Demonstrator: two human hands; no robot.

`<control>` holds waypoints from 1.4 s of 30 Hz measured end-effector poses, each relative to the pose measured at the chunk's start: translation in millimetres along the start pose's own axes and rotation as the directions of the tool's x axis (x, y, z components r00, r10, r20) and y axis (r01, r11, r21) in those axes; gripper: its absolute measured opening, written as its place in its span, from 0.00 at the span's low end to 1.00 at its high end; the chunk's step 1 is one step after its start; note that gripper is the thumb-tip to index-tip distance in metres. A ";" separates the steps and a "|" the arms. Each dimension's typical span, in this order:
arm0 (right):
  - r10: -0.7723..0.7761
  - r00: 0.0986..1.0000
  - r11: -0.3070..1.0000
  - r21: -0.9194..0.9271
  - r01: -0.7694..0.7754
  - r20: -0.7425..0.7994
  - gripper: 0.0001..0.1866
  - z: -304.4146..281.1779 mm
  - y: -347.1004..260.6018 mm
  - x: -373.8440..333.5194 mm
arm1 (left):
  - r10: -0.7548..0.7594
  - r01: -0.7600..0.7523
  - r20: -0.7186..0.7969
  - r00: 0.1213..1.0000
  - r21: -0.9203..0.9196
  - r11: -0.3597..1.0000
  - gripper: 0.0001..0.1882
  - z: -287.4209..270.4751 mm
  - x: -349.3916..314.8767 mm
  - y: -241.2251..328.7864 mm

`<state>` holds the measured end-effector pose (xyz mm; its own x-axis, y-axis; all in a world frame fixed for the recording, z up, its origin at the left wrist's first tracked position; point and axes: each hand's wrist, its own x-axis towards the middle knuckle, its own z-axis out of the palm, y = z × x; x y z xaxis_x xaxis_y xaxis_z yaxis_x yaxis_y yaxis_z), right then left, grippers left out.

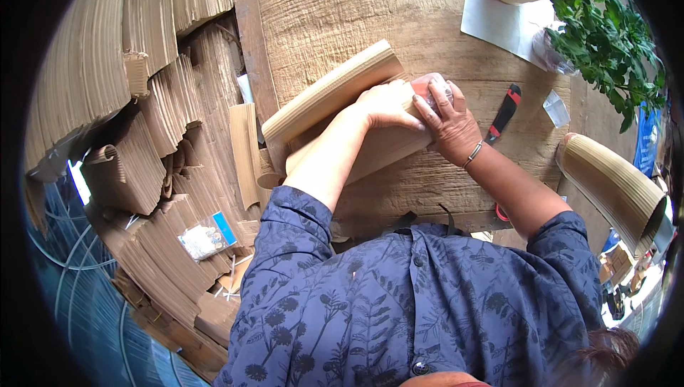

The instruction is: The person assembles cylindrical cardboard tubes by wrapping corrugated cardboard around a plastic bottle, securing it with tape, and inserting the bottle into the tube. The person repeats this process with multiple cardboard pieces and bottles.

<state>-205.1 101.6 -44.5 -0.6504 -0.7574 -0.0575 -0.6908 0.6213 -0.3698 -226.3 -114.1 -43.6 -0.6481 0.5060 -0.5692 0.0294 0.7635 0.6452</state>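
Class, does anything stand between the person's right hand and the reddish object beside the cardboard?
Nothing visible does: the right hand is directly on the reddish object. The left hand lies beside it, over the corrugated cardboard; the red-and-black knife lies off to the right, not between them.

- Tan corrugated cardboard sheet [331, 91]: lying slantwise on the wooden table [342, 2], far edge curled up into a loose roll, near part flatter.
- Reddish object [422, 86] with clear plastic: at the sheet's right end, mostly covered.

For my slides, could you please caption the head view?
Left hand on cardboard, right hand on a reddish object, utility knife nearby.
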 end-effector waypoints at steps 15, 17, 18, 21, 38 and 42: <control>0.223 0.864 0.973 -0.044 -0.228 0.451 0.61 -44.8 -12.1 65.3 | -0.044 0.050 0.107 0.993 -0.058 0.997 0.44 -45.0 17.5 -29.8; 0.229 0.823 0.972 -0.079 -0.221 0.519 0.65 -45.4 -2.9 92.5 | -0.226 0.218 -0.046 0.973 -0.139 0.966 0.42 -51.0 4.3 -31.2; 0.224 0.780 0.973 -0.084 -0.216 0.585 0.66 -58.3 -4.6 111.8 | -0.286 0.259 -0.097 0.953 -0.224 0.940 0.45 -41.7 1.8 -42.4; 0.191 0.646 0.973 -0.055 -0.225 0.739 0.71 -55.0 16.3 156.9 | -0.203 0.271 -0.318 0.926 0.190 0.944 0.57 -24.3 -25.6 5.3; 0.269 0.826 -0.181 0.869 -0.461 0.495 0.39 4.7 36.3 56.2 | 0.100 -0.120 -0.137 0.986 -0.148 0.982 0.50 -37.8 20.0 -87.5; 0.428 0.835 -0.068 0.934 -0.352 0.346 0.38 33.4 28.5 -31.8 | 0.091 -0.103 -0.072 0.993 -0.176 0.979 0.51 20.8 10.0 -23.9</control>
<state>-193.6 136.7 -84.2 -0.7295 -0.4360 -0.5270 0.5707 0.0367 -0.8203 -217.7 -119.0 -75.3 -0.6957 0.5435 -0.4698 -0.0384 0.6249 0.7798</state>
